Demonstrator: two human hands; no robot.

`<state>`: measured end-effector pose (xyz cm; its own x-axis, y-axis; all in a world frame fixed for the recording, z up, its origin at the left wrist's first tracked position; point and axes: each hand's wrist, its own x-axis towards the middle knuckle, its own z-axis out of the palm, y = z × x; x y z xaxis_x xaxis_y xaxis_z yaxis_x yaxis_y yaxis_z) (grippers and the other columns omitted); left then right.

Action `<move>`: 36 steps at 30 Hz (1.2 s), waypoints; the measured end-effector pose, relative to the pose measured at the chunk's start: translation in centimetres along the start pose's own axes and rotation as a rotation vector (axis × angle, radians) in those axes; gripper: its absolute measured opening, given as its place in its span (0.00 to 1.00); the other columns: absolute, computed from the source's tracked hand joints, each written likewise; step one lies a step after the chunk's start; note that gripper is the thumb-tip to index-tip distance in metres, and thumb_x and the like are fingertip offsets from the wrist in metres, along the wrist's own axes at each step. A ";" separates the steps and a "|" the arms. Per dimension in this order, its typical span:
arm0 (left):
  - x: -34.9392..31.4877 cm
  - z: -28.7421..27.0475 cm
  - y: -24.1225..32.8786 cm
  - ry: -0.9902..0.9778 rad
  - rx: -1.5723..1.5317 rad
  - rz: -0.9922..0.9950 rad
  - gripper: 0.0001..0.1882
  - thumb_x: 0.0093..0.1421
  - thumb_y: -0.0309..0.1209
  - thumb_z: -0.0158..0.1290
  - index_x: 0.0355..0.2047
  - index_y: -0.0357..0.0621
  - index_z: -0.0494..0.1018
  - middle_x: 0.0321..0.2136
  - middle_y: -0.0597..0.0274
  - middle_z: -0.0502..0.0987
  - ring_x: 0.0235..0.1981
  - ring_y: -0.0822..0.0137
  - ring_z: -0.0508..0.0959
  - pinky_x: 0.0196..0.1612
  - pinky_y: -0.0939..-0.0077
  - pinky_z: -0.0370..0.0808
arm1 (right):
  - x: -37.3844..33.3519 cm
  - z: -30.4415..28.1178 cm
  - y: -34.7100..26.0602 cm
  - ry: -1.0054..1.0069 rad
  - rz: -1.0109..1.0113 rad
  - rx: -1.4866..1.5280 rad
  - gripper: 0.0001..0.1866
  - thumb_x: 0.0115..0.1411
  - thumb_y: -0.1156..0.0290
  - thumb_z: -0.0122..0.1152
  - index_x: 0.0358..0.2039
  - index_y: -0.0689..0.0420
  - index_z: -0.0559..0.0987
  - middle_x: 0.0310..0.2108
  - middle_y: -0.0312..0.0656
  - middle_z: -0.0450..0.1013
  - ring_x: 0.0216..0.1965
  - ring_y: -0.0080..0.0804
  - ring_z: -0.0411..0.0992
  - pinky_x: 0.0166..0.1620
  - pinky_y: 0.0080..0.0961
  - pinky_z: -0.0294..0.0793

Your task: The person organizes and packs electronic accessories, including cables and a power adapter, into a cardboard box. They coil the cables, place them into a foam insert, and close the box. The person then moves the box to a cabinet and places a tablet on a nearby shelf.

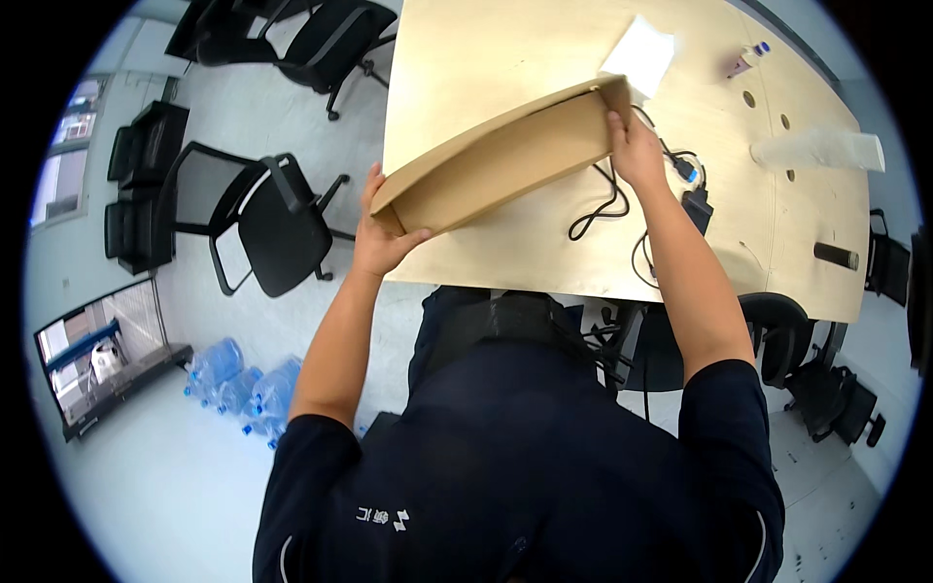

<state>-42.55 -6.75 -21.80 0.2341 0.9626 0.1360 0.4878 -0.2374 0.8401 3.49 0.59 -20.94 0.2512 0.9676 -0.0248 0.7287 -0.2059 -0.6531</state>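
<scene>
A long, shallow brown cardboard box (505, 165) is held up over the near part of the light wooden table (496, 49), its open side showing and its right end tilted farther away. My left hand (382, 233) grips the left end, thumb along the near edge and fingers behind the far side. At the other end my right hand (637, 151) is closed around the right end wall, thumb at the inner corner. Nothing shows inside the box. Black cables (607, 209) lie on the table beneath and beside its right end.
A white sheet or pad (641, 56), a small bottle with a blue cap (746, 60), a clear plastic-looking roll (816, 151) and a dark adapter (697, 208) are on the table. An office chair (277, 228) stands left. Large empty water bottles (238, 384) lie on the floor.
</scene>
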 end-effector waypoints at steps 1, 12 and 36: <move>0.1 -0.3 0.2 -0.046 -0.016 0.043 0.63 0.45 0.33 0.80 0.75 0.49 0.52 0.80 0.44 0.47 0.77 0.46 0.60 0.74 0.52 0.68 | -0.2 0.2 0.5 0.027 -0.021 -0.029 0.24 0.76 0.49 0.50 0.59 0.52 0.81 0.45 0.62 0.82 0.49 0.64 0.79 0.53 0.53 0.77; 2.1 -3.2 -1.7 -0.160 0.167 0.271 0.59 0.44 0.34 0.77 0.74 0.51 0.56 0.74 0.35 0.58 0.73 0.35 0.65 0.69 0.48 0.73 | 2.4 -3.6 -2.9 -0.108 -0.121 0.332 0.28 0.71 0.68 0.61 0.71 0.52 0.73 0.62 0.44 0.79 0.60 0.46 0.79 0.60 0.38 0.79; 3.3 -2.4 3.0 -0.298 0.485 0.220 0.47 0.43 0.26 0.76 0.66 0.55 0.73 0.74 0.40 0.58 0.72 0.33 0.63 0.71 0.45 0.67 | -7.9 -2.8 2.1 -0.158 -0.375 -0.097 0.62 0.56 0.45 0.78 0.82 0.40 0.50 0.71 0.59 0.66 0.63 0.61 0.73 0.64 0.46 0.76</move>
<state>-42.29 -3.97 -17.59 0.5635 0.8233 0.0676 0.7127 -0.5260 0.4641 4.77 -7.92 -20.03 -0.1379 0.9872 0.0804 0.8098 0.1591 -0.5647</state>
